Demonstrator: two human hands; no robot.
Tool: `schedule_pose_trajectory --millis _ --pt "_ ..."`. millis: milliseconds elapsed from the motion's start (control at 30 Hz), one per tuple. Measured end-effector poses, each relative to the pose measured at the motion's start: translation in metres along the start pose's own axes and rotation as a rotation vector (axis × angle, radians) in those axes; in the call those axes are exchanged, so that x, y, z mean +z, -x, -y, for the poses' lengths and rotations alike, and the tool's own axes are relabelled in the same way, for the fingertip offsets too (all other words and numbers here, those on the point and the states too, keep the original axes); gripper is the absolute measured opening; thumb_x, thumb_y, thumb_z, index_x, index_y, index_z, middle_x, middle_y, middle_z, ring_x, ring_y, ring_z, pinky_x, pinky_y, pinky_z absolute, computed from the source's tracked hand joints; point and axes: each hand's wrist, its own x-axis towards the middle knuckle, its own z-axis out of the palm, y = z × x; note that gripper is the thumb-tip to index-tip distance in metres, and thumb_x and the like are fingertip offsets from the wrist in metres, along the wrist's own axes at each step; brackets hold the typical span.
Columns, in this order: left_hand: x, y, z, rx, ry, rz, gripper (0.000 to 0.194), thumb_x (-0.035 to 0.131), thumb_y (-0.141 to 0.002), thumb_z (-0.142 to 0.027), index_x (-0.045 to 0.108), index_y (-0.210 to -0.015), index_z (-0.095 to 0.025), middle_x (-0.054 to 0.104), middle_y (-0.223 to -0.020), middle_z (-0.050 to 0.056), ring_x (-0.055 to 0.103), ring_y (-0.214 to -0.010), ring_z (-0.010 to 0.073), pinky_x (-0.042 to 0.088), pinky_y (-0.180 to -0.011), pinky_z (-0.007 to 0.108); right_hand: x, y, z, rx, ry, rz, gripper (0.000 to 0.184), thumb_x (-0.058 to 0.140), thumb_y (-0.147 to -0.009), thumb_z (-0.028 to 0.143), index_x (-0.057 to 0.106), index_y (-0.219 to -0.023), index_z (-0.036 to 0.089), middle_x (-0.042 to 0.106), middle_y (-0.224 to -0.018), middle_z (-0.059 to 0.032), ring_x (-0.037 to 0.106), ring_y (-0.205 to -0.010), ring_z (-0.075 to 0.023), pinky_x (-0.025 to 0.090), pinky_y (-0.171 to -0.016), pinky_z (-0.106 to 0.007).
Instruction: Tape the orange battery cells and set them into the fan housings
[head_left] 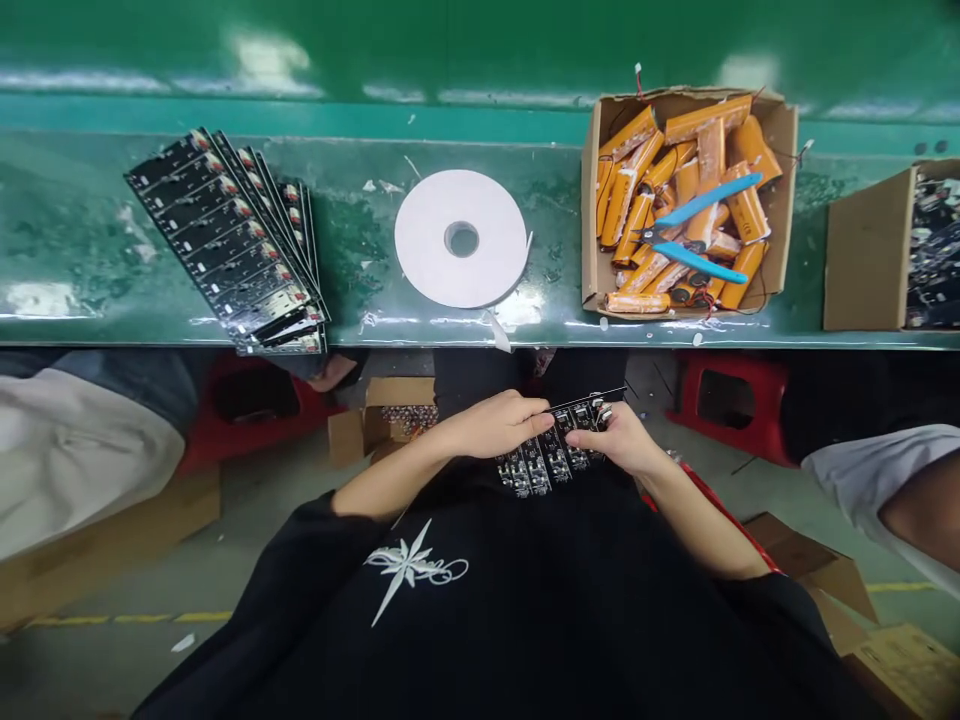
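Note:
Below the bench edge, over my lap, my left hand point(496, 422) and my right hand point(619, 438) both grip a black circuit board panel point(553, 452) with rows of small parts. The left hand's fingers curl over the panel's upper left edge. My right hand pinches its right end. The panel tilts down to the left.
On the green bench point(90, 250) lie a fanned stack of black circuit panels point(232, 240), a white tape roll point(460, 238), a cardboard box of orange battery cells point(679, 200) with blue-handled cutters point(694, 235) on top, and another box point(892, 250). Other people sit at both sides; red stools point(731, 400) and cartons stand on the floor.

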Motion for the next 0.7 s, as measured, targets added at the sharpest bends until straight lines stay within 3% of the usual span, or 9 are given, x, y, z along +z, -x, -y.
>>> schedule_pose_trajectory --millis 133,200,267,333,433,533,633,700 --pt "-0.003 -0.022 0.02 0.028 0.424 0.168 0.069 0.06 -0.086 -0.087 0.051 -0.069 -0.021 0.045 -0.061 -0.003 0.039 -0.059 0.0129 0.032 -0.059 0.028 -0.02 -0.015 0.005 -0.231 0.311 -0.027 0.037 0.094 -0.079 0.052 0.079 -0.075 0.019 0.077 -0.076 -0.0046 0.068 -0.066 -0.0195 0.058 -0.066 -0.033" --pt "-0.002 -0.03 0.026 -0.03 0.571 0.226 0.071 0.067 -0.078 -0.089 0.057 -0.069 -0.02 0.046 -0.061 -0.003 0.04 -0.059 0.0128 0.033 -0.058 0.028 -0.027 -0.024 0.005 -0.337 0.394 -0.114 0.035 0.091 -0.081 0.054 0.08 -0.078 0.021 0.08 -0.083 -0.0069 0.074 -0.076 -0.0234 0.061 -0.073 -0.035" --pt "-0.001 -0.031 0.028 -0.055 0.608 0.212 0.07 0.068 -0.077 -0.088 0.058 -0.07 -0.019 0.047 -0.062 -0.002 0.041 -0.06 0.013 0.035 -0.059 0.029 -0.028 -0.029 0.0 -0.324 0.339 -0.17 0.037 0.091 -0.081 0.058 0.081 -0.086 0.023 0.082 -0.09 -0.0084 0.077 -0.085 -0.0263 0.063 -0.081 -0.038" --pt "0.0 -0.026 0.023 -0.026 0.513 0.097 0.066 0.061 -0.085 -0.084 0.054 -0.071 -0.02 0.048 -0.066 -0.002 0.044 -0.063 0.0137 0.039 -0.063 0.029 -0.023 -0.028 -0.01 -0.198 0.155 -0.13 0.046 0.089 -0.081 0.065 0.08 -0.094 0.022 0.082 -0.092 -0.0084 0.078 -0.084 -0.0264 0.064 -0.079 -0.039" --pt "0.003 -0.013 0.009 -0.025 0.153 -0.124 0.053 0.048 -0.103 -0.067 0.053 -0.077 -0.021 0.052 -0.069 -0.002 0.049 -0.067 0.0149 0.044 -0.07 0.031 -0.005 -0.02 -0.03 -0.055 -0.109 -0.038 0.062 0.09 -0.075 0.074 0.076 -0.103 0.021 0.081 -0.098 -0.0074 0.076 -0.086 -0.0258 0.064 -0.08 -0.039" --pt "0.01 -0.002 -0.004 -0.048 -0.118 -0.314 0.033 0.052 -0.105 -0.051 0.062 -0.106 -0.02 0.066 -0.09 0.003 0.061 -0.08 0.0189 0.051 -0.08 0.034 0.012 -0.014 -0.04 -0.032 -0.187 0.019 0.077 0.099 -0.061 0.074 0.075 -0.111 0.021 0.079 -0.105 -0.0057 0.074 -0.099 -0.0264 0.061 -0.09 -0.038" --pt "0.017 0.003 -0.01 -0.006 -0.189 -0.45 0.047 0.056 -0.102 -0.049 0.055 -0.137 -0.017 0.068 -0.121 0.011 0.066 -0.093 0.0213 0.056 -0.086 0.038 0.02 -0.014 -0.037 0.002 -0.21 -0.025 0.071 0.108 -0.056 0.058 0.074 -0.107 0.021 0.078 -0.1 -0.0022 0.071 -0.092 -0.0226 0.059 -0.086 -0.034" --pt "0.017 0.005 -0.01 -0.001 -0.219 -0.492 0.046 0.053 -0.104 -0.049 0.056 -0.137 -0.017 0.067 -0.128 0.014 0.068 -0.097 0.0221 0.057 -0.089 0.038 0.02 -0.015 -0.031 0.006 -0.237 -0.101 0.059 0.107 -0.061 0.051 0.075 -0.101 0.021 0.079 -0.096 -0.001 0.07 -0.086 -0.0199 0.059 -0.084 -0.033"
